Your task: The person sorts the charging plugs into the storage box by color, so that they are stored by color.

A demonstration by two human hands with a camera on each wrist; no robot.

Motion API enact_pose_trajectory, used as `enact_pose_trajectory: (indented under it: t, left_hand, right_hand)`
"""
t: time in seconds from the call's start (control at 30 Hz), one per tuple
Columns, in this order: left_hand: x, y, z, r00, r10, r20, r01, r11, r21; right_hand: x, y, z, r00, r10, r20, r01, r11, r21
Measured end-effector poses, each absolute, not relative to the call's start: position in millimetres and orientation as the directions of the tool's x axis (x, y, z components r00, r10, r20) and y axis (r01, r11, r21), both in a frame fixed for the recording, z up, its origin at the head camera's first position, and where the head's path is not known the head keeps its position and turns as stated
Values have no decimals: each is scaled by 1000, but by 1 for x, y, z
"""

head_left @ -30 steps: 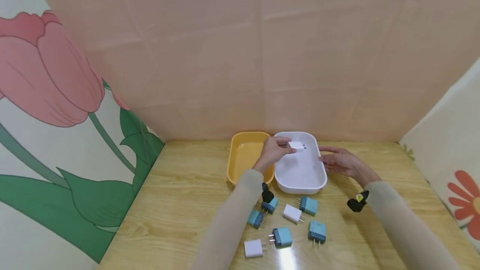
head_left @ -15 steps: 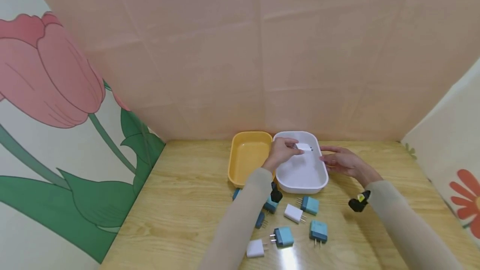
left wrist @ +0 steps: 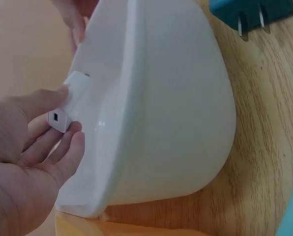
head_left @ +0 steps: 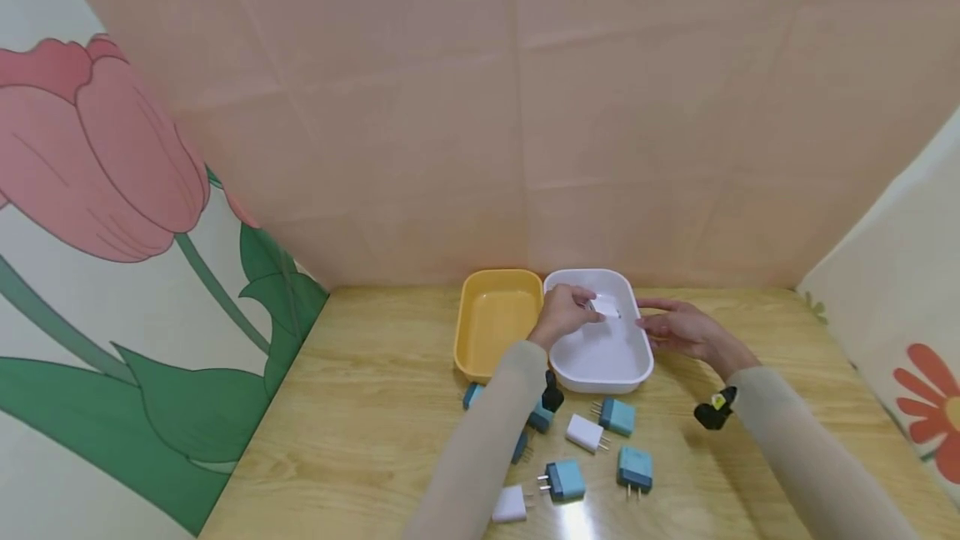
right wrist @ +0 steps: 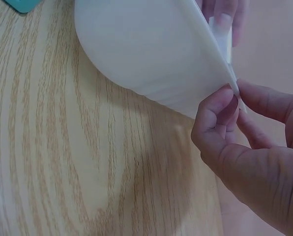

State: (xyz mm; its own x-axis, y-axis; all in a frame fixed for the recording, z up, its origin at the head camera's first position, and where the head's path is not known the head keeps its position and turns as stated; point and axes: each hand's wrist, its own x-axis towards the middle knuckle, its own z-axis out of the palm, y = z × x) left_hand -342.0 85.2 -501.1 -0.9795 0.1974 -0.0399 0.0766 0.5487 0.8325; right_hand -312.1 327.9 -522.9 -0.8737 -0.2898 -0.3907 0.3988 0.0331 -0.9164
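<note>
My left hand pinches a white plug-in charger between thumb and fingers, inside the white tray. The charger's small port faces my palm in the left wrist view, and its prongs point away from the hand. In the head view my fingers and the pale tray make its outline hard to see. My right hand pinches the tray's right rim, thumb on one side and fingers on the other, as the right wrist view shows.
A yellow tray stands against the white tray's left side. In front lie several blue chargers and two white ones, the nearer white charger partly behind my left sleeve. A peach backdrop rises behind the table.
My left hand has moved right, then slightly lower in the white tray, carrying the white charger. My right hand stays at the tray's rim.
</note>
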Motion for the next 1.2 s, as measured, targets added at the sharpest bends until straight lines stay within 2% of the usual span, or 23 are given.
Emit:
enact_pose_trajectory:
  t: [0.3,0.57,0.73,1.2]
  left_hand:
    - [-338,87,-500,-970,236,-54,91,564,821]
    - [-339,85,-505,-972,220,-82,69,605,793]
    - [-338,83,-505,-959,263,-104,94,644,759]
    - [-341,71,-486,-936,352,-21,194,563,804]
  right_hand:
    - [-315,327,-523,-873,-279,-400,398,68,-915]
    - [-318,323,-524,-871,-282,-403,409,40,-911]
    - [-319,323,-524,-871,-273,-409,414,41,-909]
    - [-322,326,-518,-867,-261,-425,422,71,-904]
